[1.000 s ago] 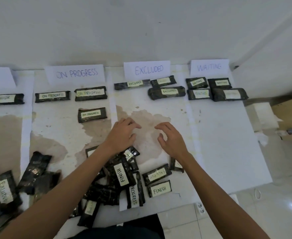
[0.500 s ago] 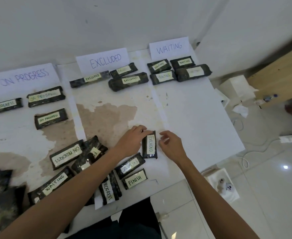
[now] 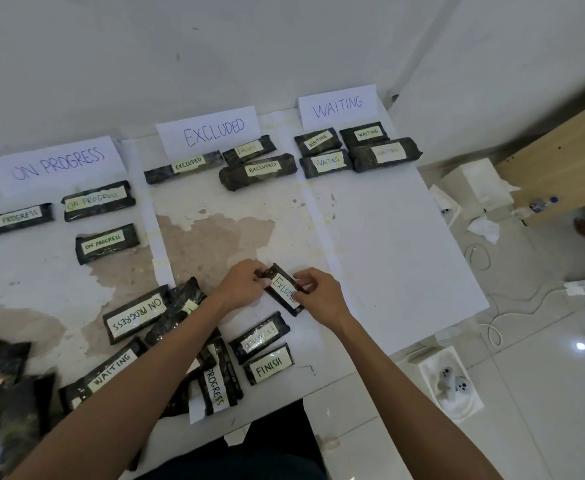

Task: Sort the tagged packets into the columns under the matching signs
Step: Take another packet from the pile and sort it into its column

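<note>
Since half a second ago the loose EXCLUDED packet (image 3: pixel 284 291) has swung from upright to a slant, and the right hand (image 3: pixel 322 294) has come onto it. At far left the ON PROGRESS sign (image 3: pixel 55 164) stands over three sorted ON PROGRESS packets (image 3: pixel 99 200). Nearer the person lies the unsorted heap (image 3: pixel 173 313), with tags reading ON PROGRESS, WAITING and PROGRESS showing, and a FINISH packet (image 3: pixel 268 363) at its right edge. The left hand (image 3: pixel 241 284) pinches the loose EXCLUDED packet's far end; the right hand's thumb and fingers are curled round its other long side. That packet sits in the near part of the middle column, well short of the three sorted EXCLUDED packets (image 3: pixel 258 169) under the EXCLUDED sign (image 3: pixel 211 129). Further right, four WAITING packets (image 3: pixel 324 162) lie close together below the WAITING sign (image 3: pixel 338 105). Beyond the table (image 3: pixel 388 254) edge, a white box (image 3: pixel 474 181) stands just beside a wooden cabinet (image 3: pixel 561 161).
</note>
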